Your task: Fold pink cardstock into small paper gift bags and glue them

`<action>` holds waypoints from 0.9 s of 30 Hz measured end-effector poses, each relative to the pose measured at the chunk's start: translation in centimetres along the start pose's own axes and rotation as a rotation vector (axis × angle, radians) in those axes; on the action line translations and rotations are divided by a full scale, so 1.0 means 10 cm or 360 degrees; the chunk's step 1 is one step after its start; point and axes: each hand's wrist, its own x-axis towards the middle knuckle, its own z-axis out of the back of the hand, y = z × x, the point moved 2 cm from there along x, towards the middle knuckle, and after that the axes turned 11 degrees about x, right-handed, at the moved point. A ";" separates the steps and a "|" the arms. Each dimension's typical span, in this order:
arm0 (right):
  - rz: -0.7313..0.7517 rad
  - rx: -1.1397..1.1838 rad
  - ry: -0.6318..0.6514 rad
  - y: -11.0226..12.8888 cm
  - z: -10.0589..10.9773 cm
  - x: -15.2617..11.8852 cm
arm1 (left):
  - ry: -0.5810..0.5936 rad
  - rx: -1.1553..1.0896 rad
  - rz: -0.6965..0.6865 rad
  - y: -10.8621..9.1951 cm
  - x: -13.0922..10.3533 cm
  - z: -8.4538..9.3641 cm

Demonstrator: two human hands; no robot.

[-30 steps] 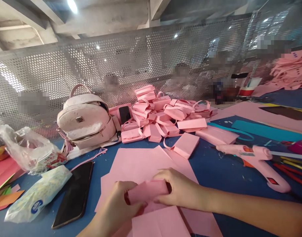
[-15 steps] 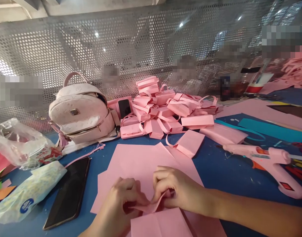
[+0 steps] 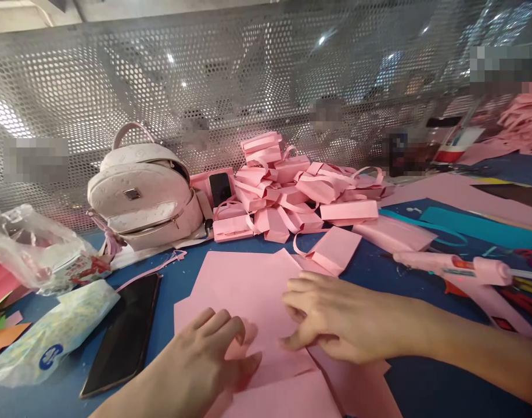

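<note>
Over flat pink paper sheets (image 3: pixel 248 284) lies a folded pink paper piece (image 3: pixel 287 397) at the bottom centre. My left hand (image 3: pixel 209 354) is at its upper left, thumb and fingers apart, with nothing between them. On the right, my right hand (image 3: pixel 331 316) rests over the paper, its fingers curled loosely and the thumb apart from them, holding nothing. A small pink paper bag (image 3: pixel 335 251) with a strip handle lies just beyond my right hand.
Behind are a heap of pink paper bags (image 3: pixel 287 186) and a white backpack (image 3: pixel 139 197). A black phone (image 3: pixel 122 337) and a tissue pack (image 3: pixel 52 337) lie left. A pink glue gun (image 3: pixel 475 278) sits right, near teal paper (image 3: pixel 484 229).
Both hands have let go of the pinched paper edge and opened. The edge now lies flatter, and my right hand has moved slightly up and right.
</note>
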 end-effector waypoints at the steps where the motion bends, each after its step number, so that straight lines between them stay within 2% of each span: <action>1: -0.0038 -0.0030 0.0002 0.01 0.03 -0.02 | 0.0008 0.0037 -0.0016 0.00 -0.02 0.02; 5: -0.0104 -0.0125 0.0032 0.07 0.07 -0.10 | 0.0121 0.0093 -0.0056 0.00 -0.08 0.11; 9: -0.0113 -0.0212 -0.0023 0.16 0.05 -0.15 | 0.0216 0.0118 -0.0044 0.00 -0.14 0.19; 18: 0.0121 -0.0206 0.0076 0.15 -0.04 -0.02 | 0.0164 0.0086 -0.0014 0.04 -0.16 0.23; 27: -0.0072 -0.0101 0.0011 0.17 0.04 -0.13 | 0.0233 0.0020 0.0041 0.05 -0.20 0.27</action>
